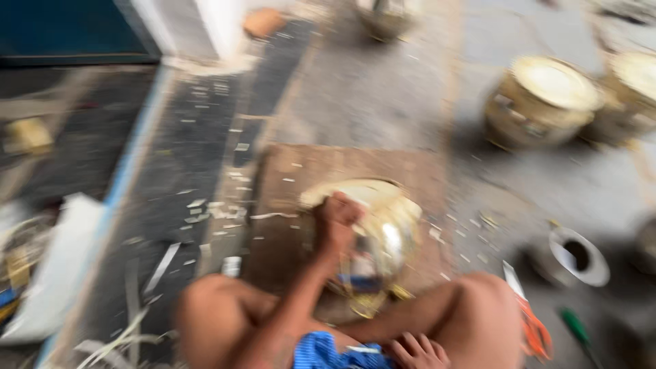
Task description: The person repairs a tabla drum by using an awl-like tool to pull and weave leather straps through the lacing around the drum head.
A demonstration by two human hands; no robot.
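Note:
The view is blurred by motion. A shiny brass pot [383,232] lies tilted on a brown mat [417,171] between my bent knees. My left hand [337,213] is closed in a fist on the pot's rim, with the arm reaching in from the lower left. My right hand [417,352] rests low in my lap beside blue cloth [318,352], its fingers spread and holding nothing.
Two more brass pots [543,102] [635,85] stand at the upper right, another [386,17] at the top. A small metal cup [577,256], an orange-handled tool [534,331] and a green-handled tool [574,324] lie right of my knee. Metal scraps [205,212] litter the dark floor at left.

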